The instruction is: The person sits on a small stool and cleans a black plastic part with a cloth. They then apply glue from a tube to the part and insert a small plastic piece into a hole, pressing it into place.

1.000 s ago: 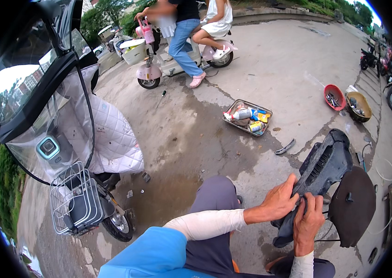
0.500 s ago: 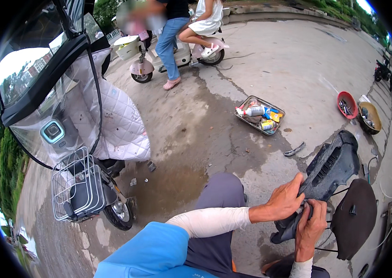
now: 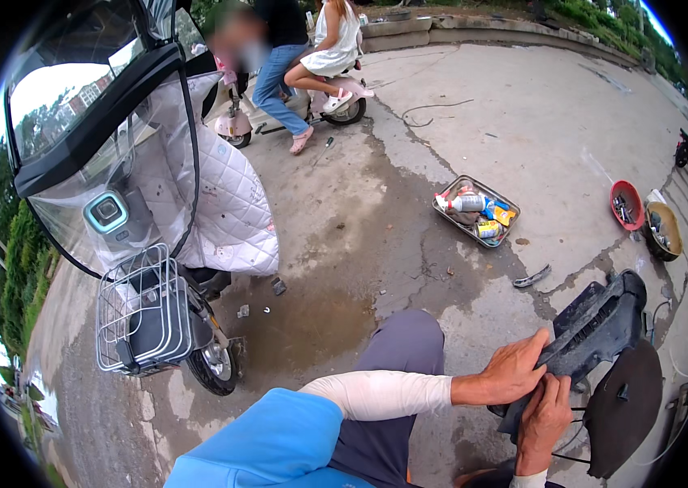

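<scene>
A long, dirty black plastic panel [image 3: 600,329] with ribs and a slotted strip lies across both my hands at the lower right. My left hand [image 3: 514,370] is closed over its near-left edge, thumb and fingers pressed together. My right hand [image 3: 545,419], just below, has its fingers curled round the panel's near end. The two hands nearly touch. Beside them stands a dark, flat, rounded piece [image 3: 627,407] with thin black rods; its kind I cannot tell. My palms and part of the panel's near end are hidden.
A metal tray [image 3: 451,221] holds bottles and cans. A red bowl [image 3: 627,195] and a tan basin [image 3: 663,244] with small parts sit at right. A curved black scrap [image 3: 532,276] lies nearer. An electric scooter with a wire basket [image 3: 142,321] stands left; two people sit on a pink scooter [image 3: 352,111] beyond.
The panel's far end has dropped and swung slightly right, so the panel lies flatter. Both hands keep hold of it. The whole view has shifted a little.
</scene>
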`<action>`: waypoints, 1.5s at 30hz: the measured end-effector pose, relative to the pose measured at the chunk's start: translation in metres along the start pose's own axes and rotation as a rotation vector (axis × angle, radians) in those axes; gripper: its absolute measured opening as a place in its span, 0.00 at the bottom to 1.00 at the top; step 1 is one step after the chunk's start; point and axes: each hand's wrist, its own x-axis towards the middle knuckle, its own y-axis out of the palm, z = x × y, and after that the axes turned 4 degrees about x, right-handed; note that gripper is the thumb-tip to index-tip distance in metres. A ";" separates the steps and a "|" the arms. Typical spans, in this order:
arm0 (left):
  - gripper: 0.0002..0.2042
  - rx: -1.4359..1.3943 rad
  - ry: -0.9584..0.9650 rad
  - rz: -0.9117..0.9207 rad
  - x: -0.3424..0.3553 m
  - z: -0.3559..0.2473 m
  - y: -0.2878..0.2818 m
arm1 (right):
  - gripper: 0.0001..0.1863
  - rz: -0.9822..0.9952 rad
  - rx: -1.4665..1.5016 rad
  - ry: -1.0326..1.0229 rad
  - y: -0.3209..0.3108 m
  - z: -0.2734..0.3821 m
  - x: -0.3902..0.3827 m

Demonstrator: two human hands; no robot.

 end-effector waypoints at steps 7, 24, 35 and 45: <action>0.17 0.015 0.037 -0.010 0.017 -0.015 -0.002 | 0.08 -0.187 0.042 0.000 -0.011 -0.016 0.014; 0.06 -0.270 -0.145 -0.046 0.036 -0.014 -0.013 | 0.12 -0.301 -0.031 -0.056 -0.020 -0.026 0.015; 0.06 -0.174 -0.086 -0.008 0.033 -0.015 -0.018 | 0.09 -0.136 -0.150 -0.141 0.006 -0.018 0.009; 0.06 -0.173 -0.029 0.079 0.027 -0.012 -0.012 | 0.09 -0.120 -0.169 -0.126 -0.003 -0.015 0.019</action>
